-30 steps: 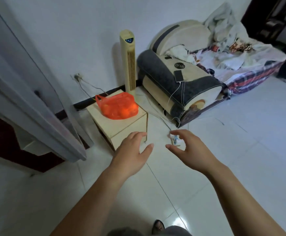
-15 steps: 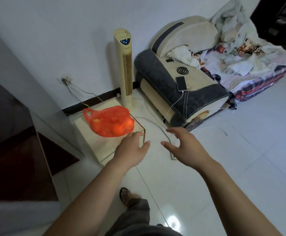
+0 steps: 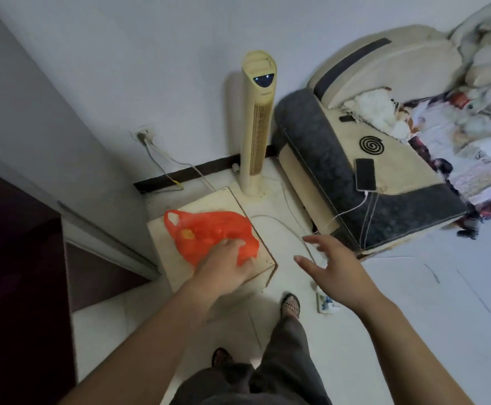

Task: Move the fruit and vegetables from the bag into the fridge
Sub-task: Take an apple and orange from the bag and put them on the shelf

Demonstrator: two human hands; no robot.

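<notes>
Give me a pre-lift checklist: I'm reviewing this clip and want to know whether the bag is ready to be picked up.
1. Left hand on the orange bag: ok, it rests on the bag's near end.
2. Firm grip on the plastic: cannot tell, the fingertips are sunk into the folds.
3. Right hand free to help: ok, open in the air, holding nothing.
4. Bag supported: ok, it lies wholly on the wooden box.
5. Handle loop reachable: ok, it lies free at the far left end.
6. Floor safe for stepping: not ok, a cable and a power strip lie near the right foot.
</notes>
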